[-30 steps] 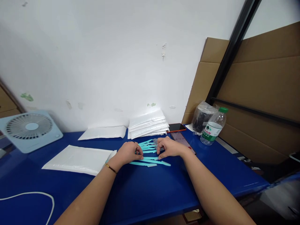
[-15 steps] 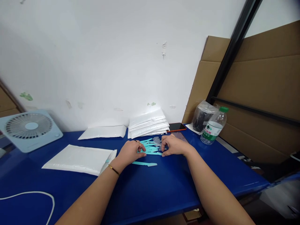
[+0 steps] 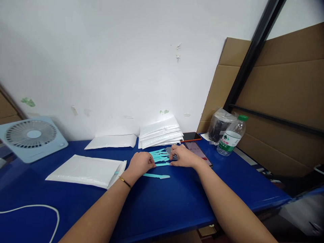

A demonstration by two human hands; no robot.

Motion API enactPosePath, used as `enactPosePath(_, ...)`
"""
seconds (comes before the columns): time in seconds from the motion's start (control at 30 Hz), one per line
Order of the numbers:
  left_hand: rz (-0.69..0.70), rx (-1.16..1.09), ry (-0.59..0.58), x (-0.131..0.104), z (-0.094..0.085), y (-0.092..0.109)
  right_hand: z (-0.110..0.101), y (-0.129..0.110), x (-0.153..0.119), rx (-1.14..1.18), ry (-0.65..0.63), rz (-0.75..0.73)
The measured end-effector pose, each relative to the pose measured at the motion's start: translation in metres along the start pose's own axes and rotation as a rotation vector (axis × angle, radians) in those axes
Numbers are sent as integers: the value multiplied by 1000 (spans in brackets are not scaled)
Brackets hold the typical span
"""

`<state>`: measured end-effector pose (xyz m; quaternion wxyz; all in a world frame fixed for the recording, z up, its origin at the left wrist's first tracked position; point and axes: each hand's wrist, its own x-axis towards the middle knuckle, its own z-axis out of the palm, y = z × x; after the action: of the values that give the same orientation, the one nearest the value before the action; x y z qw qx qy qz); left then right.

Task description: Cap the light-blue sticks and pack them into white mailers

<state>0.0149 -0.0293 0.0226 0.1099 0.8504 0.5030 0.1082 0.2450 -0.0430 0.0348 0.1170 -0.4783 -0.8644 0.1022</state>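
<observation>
Several turquoise sticks with clear ends (image 3: 159, 156) lie fanned out on the blue table (image 3: 162, 202), beside small grey translucent pieces (image 3: 168, 150). One turquoise stick (image 3: 163, 164) lies at the near side of the pile; my left hand (image 3: 142, 162) pinches its left end and my right hand (image 3: 182, 156) has thumb and finger at its right end. Another turquoise stick (image 3: 157, 176) lies alone closer to me. To the left is an open white padded envelope (image 3: 86, 171) with something turquoise showing at its mouth.
Behind the sticks are a stack of white envelopes (image 3: 160, 133) and a single one (image 3: 111, 141). Two phones (image 3: 191, 136) lie at the right, near a water bottle (image 3: 230, 138) and a bagged dark object (image 3: 217, 126). A fan (image 3: 34, 136) and white cable (image 3: 57, 216) are left.
The right hand has shifted slightly left and uncovered more of the nearer phone, whose screen is now lit. The near stick now lies a little apart from the fanned pile.
</observation>
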Motion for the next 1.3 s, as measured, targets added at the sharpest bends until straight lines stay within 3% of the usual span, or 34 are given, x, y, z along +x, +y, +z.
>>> enactPosePath(0.17,-4,-13,8,0,3,-2,6,-1,3,13,-37,-8)
enactPosePath(0.37,-24,-6,21,1,1,-7,-3,13,-2,-20,-12,109)
enactPosePath(0.5,-15,-50,54,-3,-9,-8,-7,0,-5,31,50,58)
enactPosePath(0.63,57,-148,-228,-11,-17,-11,1,-26,-4,82,-72,-129)
enactPosePath(0.7,86,-144,-305,-12,-15,-11,7,-33,-2,64,-119,-171)
enactPosePath(0.9,77,-111,-139,-6,-2,-1,8,-22,-1,-42,-75,-126)
enactPosePath(1.1,67,-69,-108,-3,1,-1,2,-6,-3,-22,-62,-82)
enactPosePath(1.2,69,-43,-112,-4,-6,-8,2,8,-4,43,-80,-33)
enactPosePath(1.3,73,-96,-139,-12,-28,-27,1,19,-3,87,-39,16)
